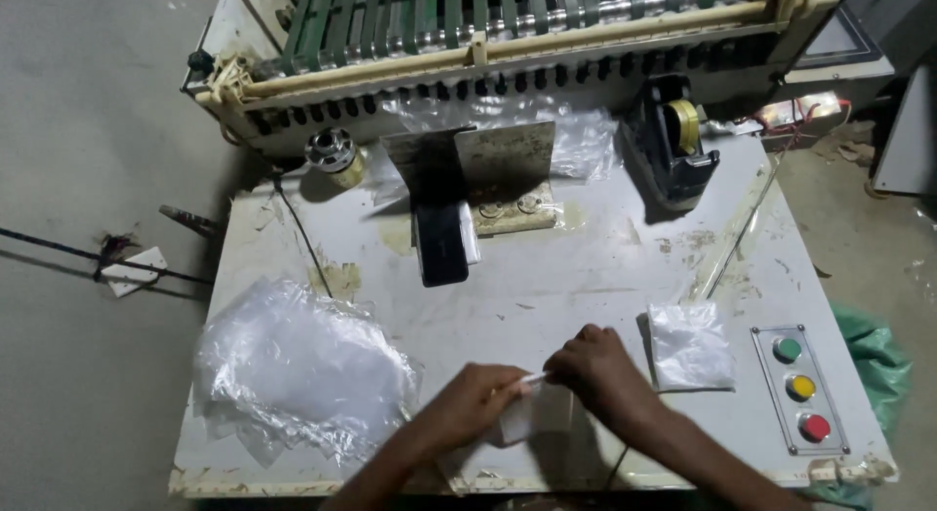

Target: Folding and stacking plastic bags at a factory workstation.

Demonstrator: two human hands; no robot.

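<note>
My left hand (475, 404) and my right hand (597, 367) meet near the front edge of a worn white machine table (586, 267). Together they pinch a small clear plastic bag (539, 411) that lies flat on the table, each hand gripping its top edge. To the right of my right hand lies a small stack of clear bags (689, 347). A large loose heap of clear plastic bags (298, 367) sits to the left of my left hand.
A dark phone (442, 244) leans against a metal bracket (498, 169) at the table's middle. Behind are a tape dispenser (675, 140), a small metal-topped jar (335, 156) and the machine's belt rollers (508, 23). A panel with green, yellow and red buttons (800, 388) sits front right.
</note>
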